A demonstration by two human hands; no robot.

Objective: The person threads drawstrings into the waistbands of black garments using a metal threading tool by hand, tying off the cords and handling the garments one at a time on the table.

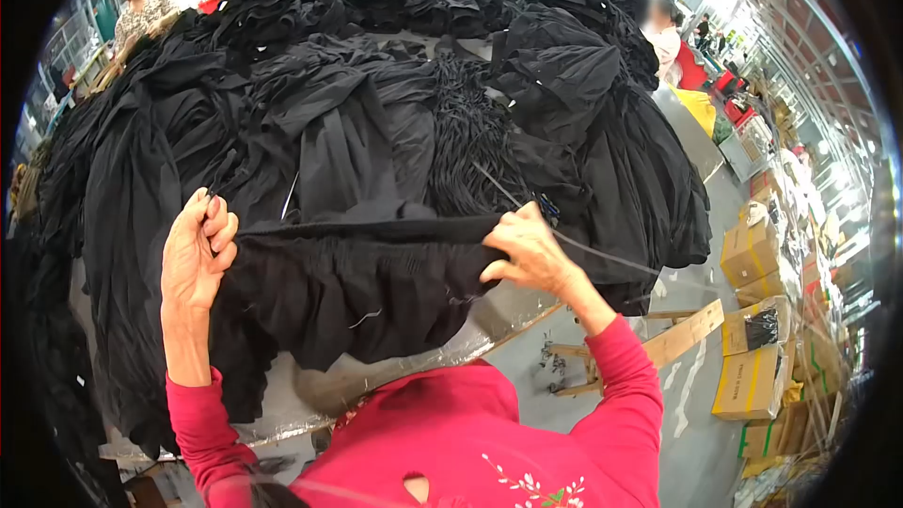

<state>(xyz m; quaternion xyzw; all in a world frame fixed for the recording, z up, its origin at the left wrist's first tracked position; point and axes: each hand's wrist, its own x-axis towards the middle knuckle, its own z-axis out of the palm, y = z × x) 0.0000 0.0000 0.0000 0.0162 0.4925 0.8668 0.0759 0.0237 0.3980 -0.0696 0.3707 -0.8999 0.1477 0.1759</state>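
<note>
A black garment with a gathered waistband is stretched between my two hands above the table's near edge. My left hand is closed, its fingertips pinching dark material at the garment's left end. At the other end of the waistband, my right hand grips the fabric, thumb in front and fingers over the top edge. Loose light threads hang on the garment's front. Behind it, a thin metallic item lies on black cloth, and a bundle of black cords runs down the pile.
Heaps of black cloth cover much of the table. A wooden bench stands at the right, with cardboard boxes beyond it. One person is at the back left, another at the back right.
</note>
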